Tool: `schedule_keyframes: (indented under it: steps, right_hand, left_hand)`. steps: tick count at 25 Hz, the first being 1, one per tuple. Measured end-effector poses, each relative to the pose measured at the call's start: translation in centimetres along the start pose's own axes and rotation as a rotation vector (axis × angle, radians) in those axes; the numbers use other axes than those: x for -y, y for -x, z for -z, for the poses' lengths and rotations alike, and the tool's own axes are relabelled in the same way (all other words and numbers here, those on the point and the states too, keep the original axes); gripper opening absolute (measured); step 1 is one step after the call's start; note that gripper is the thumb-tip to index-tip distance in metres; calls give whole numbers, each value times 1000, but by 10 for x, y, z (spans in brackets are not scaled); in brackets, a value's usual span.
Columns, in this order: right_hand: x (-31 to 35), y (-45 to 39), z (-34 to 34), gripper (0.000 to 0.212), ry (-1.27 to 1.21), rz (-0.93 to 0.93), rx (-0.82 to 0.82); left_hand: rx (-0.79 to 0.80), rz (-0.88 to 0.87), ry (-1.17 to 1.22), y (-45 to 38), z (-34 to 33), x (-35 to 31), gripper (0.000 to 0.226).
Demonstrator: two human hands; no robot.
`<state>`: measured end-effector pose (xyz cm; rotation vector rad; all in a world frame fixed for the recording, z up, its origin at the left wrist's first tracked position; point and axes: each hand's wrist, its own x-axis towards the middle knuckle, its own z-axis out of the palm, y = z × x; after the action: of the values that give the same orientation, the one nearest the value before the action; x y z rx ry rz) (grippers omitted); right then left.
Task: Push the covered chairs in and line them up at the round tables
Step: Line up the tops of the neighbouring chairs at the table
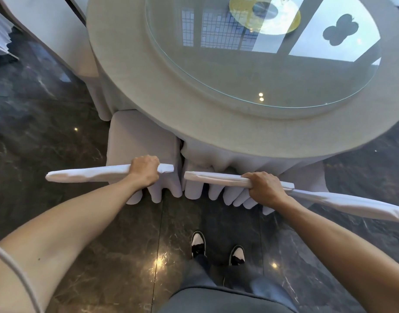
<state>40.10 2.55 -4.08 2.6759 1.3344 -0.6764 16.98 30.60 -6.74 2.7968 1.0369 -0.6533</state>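
On the dark marble floor point(58, 136) stand two black-and-white shoes point(198, 243). Just beyond, the left hand point(144, 170) curls round the top edge of the left covered chair point(139, 141), the right hand point(265, 188) grips the right covered chair point(216, 177). Both chairs are tucked against the round table point(216, 114) with its glass turntable point(273, 71).

Head camera — looking steeply down, close over the round table point(216, 123).

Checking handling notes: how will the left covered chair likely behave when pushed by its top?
The left hand grips the left chair high, so it may tip. Its loose cover could slip under the grip. On the polished floor it probably slides easily.
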Motion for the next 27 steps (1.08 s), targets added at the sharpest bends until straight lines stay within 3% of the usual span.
schedule_keyframes:
  steps: [10, 18, 27]
  right_hand:
    - [-11, -2, 6, 50, 27, 45, -10]
    - [-19, -7, 15, 49, 26, 52, -8]
    - [-13, -7, 7, 52, 41, 34, -1]
  left_hand:
    - [-46, -64, 79, 7, -22, 25, 28]
    - [-71, -114, 81, 11, -16, 65, 48]
    - [-78, -167, 43, 24, -20, 56, 23]
